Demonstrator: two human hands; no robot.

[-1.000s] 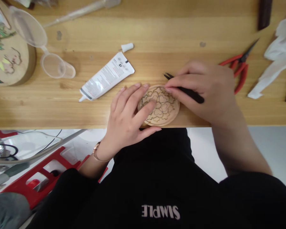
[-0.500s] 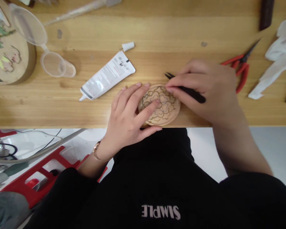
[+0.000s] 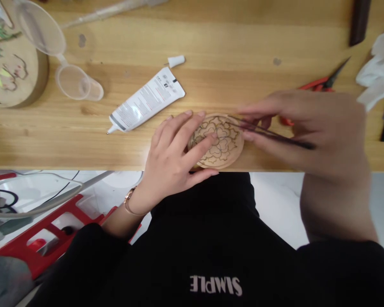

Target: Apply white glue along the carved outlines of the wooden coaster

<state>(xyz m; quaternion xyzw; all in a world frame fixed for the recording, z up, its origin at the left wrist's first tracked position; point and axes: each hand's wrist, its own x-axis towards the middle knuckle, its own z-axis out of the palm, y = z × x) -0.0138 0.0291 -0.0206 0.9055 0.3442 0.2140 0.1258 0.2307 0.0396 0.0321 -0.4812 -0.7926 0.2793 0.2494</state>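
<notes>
A small round wooden disc [image 3: 222, 147] with a wire flower outline lies at the table's near edge. My left hand [image 3: 176, 157] rests on its left side, fingers stretched out and pressing it flat. My right hand [image 3: 307, 132], blurred by motion, is to the right of the disc and closed on black tweezers [image 3: 275, 135] whose tips point left over the disc's upper right rim.
A white glue tube [image 3: 147, 102] and its cap [image 3: 176, 61] lie left of the disc. Clear plastic cups [image 3: 78, 83] and a larger decorated wooden round [image 3: 9, 72] sit far left. Red-handled scissors [image 3: 320, 84] and white cloth [image 3: 377, 70] are at the right.
My right hand has pulled to the right with the tweezers, turning them so the tips now point at the disc. The left hand has stayed on the disc.
</notes>
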